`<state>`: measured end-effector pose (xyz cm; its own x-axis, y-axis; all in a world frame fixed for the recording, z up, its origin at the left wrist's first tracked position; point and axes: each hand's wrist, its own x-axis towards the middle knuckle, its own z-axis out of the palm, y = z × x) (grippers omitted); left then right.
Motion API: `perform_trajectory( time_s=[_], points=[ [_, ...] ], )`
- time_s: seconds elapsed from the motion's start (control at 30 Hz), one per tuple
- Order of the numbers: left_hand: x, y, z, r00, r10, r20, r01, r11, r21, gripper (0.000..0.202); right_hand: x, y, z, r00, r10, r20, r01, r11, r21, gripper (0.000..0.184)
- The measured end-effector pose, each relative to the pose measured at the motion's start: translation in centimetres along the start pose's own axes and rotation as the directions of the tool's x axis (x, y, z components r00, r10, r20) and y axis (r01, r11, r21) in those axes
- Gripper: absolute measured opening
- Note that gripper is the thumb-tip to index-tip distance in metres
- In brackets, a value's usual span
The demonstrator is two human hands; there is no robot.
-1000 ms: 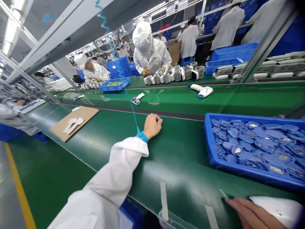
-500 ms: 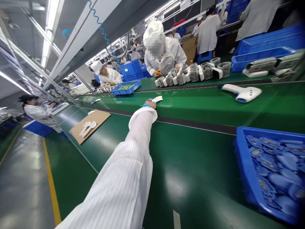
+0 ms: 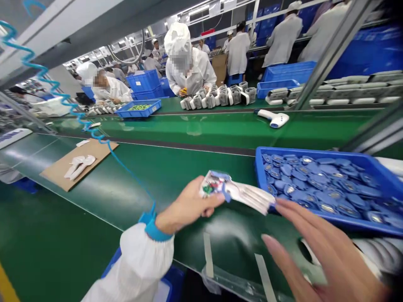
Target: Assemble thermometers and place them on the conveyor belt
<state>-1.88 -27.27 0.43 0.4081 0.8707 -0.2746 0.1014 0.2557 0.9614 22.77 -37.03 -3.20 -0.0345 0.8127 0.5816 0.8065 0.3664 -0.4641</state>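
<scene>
The left hand (image 3: 185, 205) grips a white casing (image 3: 248, 197). The open right hand (image 3: 317, 256) sits just beside it, blue tray (image 3: 261, 167) at 2 o'clock.

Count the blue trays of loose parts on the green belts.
2: a large tray of blue parts near the person's right hand, and a small tray of green parts farther along. Farther blue trays may hold more, unseen.

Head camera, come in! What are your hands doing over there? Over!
Left hand gripping white casing with circuit board. Right hand open, fingertips at casing's end. Blue tray of blue parts just beyond, on green conveyor belt.
</scene>
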Motion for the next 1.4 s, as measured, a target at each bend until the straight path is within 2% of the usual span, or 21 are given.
perform_trajectory(
  time_s=[0.03, 0.1, 0.13, 0.2, 0.23, 0.27, 0.33, 0.43, 0.5, 0.57, 0.63, 0.77, 0.8, 0.83, 0.9, 0.97, 1.0, 1.1, 1.2, 1.33, 1.4],
  points=[
    [-1.3, -0.7, 1.5, 0.998, -0.036, 0.048, 0.037, 0.999, -0.018, 0.046, 0.7, -0.5, -0.1, 1.000, -0.010, 0.019, 0.011, 1.000, -0.023, 0.053],
    [-3.0, -1.8, 3.8, 0.993, -0.073, 0.094, 0.072, 0.997, 0.019, 0.045, 1.5, -1.0, -0.4, 0.971, 0.077, 0.227, -0.085, 0.996, 0.025, 0.052],
    [-3.5, -2.3, 4.7, 0.995, -0.058, 0.082, 0.052, 0.996, 0.073, 0.044, 1.6, -1.1, -0.7, 0.911, 0.152, 0.383, -0.194, 0.978, 0.073, 0.049],
    [-4.0, -3.2, 5.8, 1.000, 0.023, 0.011, -0.025, 0.974, 0.223, 0.039, 1.1, -1.4, -1.4, 0.727, 0.247, 0.641, -0.417, 0.900, 0.126, 0.046],
    [-4.1, -3.6, 6.1, 0.997, 0.066, -0.030, -0.055, 0.957, 0.285, 0.035, 0.7, -1.5, -1.7, 0.659, 0.263, 0.705, -0.480, 0.868, 0.125, 0.046],
    [-4.0, -3.9, 6.3, 0.994, 0.088, -0.064, -0.064, 0.946, 0.317, 0.033, 0.2, -1.7, -2.0, 0.641, 0.277, 0.716, -0.503, 0.856, 0.119, 0.048],
    [-3.7, -4.4, 6.4, 0.996, 0.043, -0.073, -0.022, 0.965, 0.261, 0.034, -0.9, -1.9, -2.3, 0.678, 0.285, 0.678, -0.470, 0.877, 0.101, 0.050],
    [-3.3, -4.4, 6.4, 0.990, -0.058, 0.130, 0.054, 0.998, 0.037, 0.036, -2.4, -1.5, -2.1, 0.769, 0.278, 0.576, -0.392, 0.917, 0.080, 0.037],
    [-3.3, -4.2, 6.5, 0.969, -0.031, 0.246, 0.031, 1.000, 0.005, 0.036, -3.1, -1.0, -1.9, 0.845, 0.272, 0.460, -0.346, 0.935, 0.081, 0.029],
    [-3.4, -4.2, 6.8, 0.967, 0.013, 0.256, -0.030, 0.998, 0.059, 0.032, -3.3, -0.6, -1.8, 0.893, 0.275, 0.356, -0.324, 0.942, 0.088, 0.028],
    [-3.6, -4.3, 7.2, 0.977, 0.036, 0.210, -0.066, 0.989, 0.136, 0.027, -3.4, -0.4, -1.9, 0.884, 0.295, 0.363, -0.356, 0.928, 0.110, 0.028],
    [-3.8, -4.5, 7.7, 0.987, 0.058, 0.150, -0.091, 0.971, 0.222, 0.020, -3.7, 0.2, -2.5, 0.781, 0.343, 0.522, -0.484, 0.860, 0.160, 0.031],
    [-3.9, -4.6, 7.8, 0.987, 0.059, 0.149, -0.094, 0.966, 0.239, 0.019, -3.8, 0.3, -2.6, 0.783, 0.352, 0.513, -0.493, 0.854, 0.166, 0.033],
    [-3.9, -4.6, 7.8, 0.989, 0.057, 0.139, -0.091, 0.961, 0.260, 0.018, -3.8, 0.3, -2.7, 0.808, 0.352, 0.473, -0.475, 0.863, 0.171, 0.034],
    [-3.9, -4.6, 8.0, 0.993, 0.042, 0.106, -0.073, 0.949, 0.308, 0.017, -3.5, 0.0, -2.7, 0.893, 0.296, 0.340, -0.358, 0.924, 0.134, 0.034],
    [-3.9, -4.6, 8.2, 0.995, 0.035, 0.095, -0.064, 0.943, 0.325, 0.018, -2.9, -0.6, -2.4, 0.967, 0.132, 0.217, -0.144, 0.989, 0.038, 0.028],
    [-3.9, -4.6, 8.4, 0.994, 0.043, 0.101, -0.074, 0.945, 0.320, 0.019, -2.6, -1.0, -2.3, 0.981, 0.031, 0.194, -0.026, 0.999, -0.029, 0.025],
    [-4.1, -4.7, 8.8, 0.987, 0.091, 0.129, -0.126, 0.947, 0.295, 0.018, -1.8, -1.9, -1.7, 0.957, -0.197, 0.214, 0.242, 0.947, -0.212, 0.027],
    [-4.2, -5.1, 9.1, 0.989, 0.085, 0.121, -0.119, 0.942, 0.313, 0.015, -1.8, -1.9, -1.5, 0.917, -0.294, 0.270, 0.372, 0.873, -0.315, 0.038],
    [-4.5, -5.2, 9.5, 0.993, 0.061, 0.102, -0.092, 0.938, 0.333, 0.013, -2.4, -1.3, -1.8, 0.834, -0.444, 0.329, 0.529, 0.812, -0.245, 0.039],
    [-4.6, -5.0, 9.6, 0.989, 0.068, 0.128, -0.106, 0.944, 0.313, 0.014, -2.5, -1.1, -2.0, 0.832, -0.453, 0.321, 0.520, 0.837, -0.168, 0.033]
  ],
)
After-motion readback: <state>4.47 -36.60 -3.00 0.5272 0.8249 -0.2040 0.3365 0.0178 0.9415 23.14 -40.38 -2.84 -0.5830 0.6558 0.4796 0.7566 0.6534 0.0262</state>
